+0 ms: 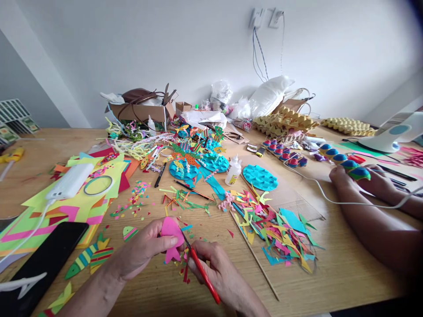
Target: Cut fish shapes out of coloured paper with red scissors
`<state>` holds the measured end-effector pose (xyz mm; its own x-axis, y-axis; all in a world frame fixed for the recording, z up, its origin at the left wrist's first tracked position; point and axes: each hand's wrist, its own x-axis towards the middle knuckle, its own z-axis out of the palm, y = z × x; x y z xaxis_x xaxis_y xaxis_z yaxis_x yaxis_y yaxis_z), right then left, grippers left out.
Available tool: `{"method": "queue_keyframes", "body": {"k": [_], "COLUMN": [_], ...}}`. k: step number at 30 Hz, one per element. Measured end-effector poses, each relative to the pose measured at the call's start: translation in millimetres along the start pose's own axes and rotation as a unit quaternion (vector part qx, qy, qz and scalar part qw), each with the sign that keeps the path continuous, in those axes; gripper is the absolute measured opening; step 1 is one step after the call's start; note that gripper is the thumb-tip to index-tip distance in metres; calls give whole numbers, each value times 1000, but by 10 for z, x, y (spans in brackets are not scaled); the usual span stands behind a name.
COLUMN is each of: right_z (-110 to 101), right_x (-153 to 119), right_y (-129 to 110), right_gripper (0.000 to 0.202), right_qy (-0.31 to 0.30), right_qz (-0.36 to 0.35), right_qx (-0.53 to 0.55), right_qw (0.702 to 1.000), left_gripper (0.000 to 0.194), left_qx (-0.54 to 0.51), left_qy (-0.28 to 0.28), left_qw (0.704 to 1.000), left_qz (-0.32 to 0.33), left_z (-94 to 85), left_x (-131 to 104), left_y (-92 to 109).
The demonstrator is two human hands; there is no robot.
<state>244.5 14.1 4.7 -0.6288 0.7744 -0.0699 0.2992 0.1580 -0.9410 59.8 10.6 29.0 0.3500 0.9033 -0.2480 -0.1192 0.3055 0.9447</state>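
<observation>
Between the thumb and fingers of my left hand is a pink paper fish, its forked tail pointing down. My right hand grips red-handled scissors, whose dark blades reach up to the right edge of the pink paper. Whether the blades are parted, I cannot tell. Small paper scraps lie under both hands. Left of my left hand rest striped paper fish, one green and blue and one yellow and red. A small green fish piece lies just beyond my left wrist.
Another person's hands hold a painted egg-carton strip at the right. A glue bottle, blue paper ovals, a scrap pile and a wooden stick lie ahead. A black phone and coloured sheets are left.
</observation>
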Motion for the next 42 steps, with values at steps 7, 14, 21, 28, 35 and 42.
{"method": "queue_keyframes", "body": {"k": [7, 14, 21, 28, 35, 42], "right_z": [-1, 15, 8, 7, 15, 9], "right_x": [14, 11, 10, -2, 5, 20], "right_y": [18, 49, 73, 66, 97, 134], "right_gripper": [30, 39, 37, 28, 28, 32], "right_qy": [5, 11, 9, -14, -11, -7], "right_qz": [-16, -15, -13, -5, 2, -22], "right_qx": [11, 38, 18, 45, 47, 61], "right_qw": [1000, 999, 1000, 999, 999, 998], "left_gripper": [12, 12, 12, 12, 14, 14], "left_qx": [3, 11, 29, 40, 40, 30], "left_qy": [-11, -8, -9, -12, -14, -23], "left_qw": [1000, 1000, 1000, 999, 999, 999], "left_qz": [-3, -8, -8, -12, -10, -10], "left_z": [23, 19, -6, -13, 12, -27], "left_x": [31, 39, 29, 31, 27, 52], "left_y": [14, 8, -16, -16, -8, -73]}}
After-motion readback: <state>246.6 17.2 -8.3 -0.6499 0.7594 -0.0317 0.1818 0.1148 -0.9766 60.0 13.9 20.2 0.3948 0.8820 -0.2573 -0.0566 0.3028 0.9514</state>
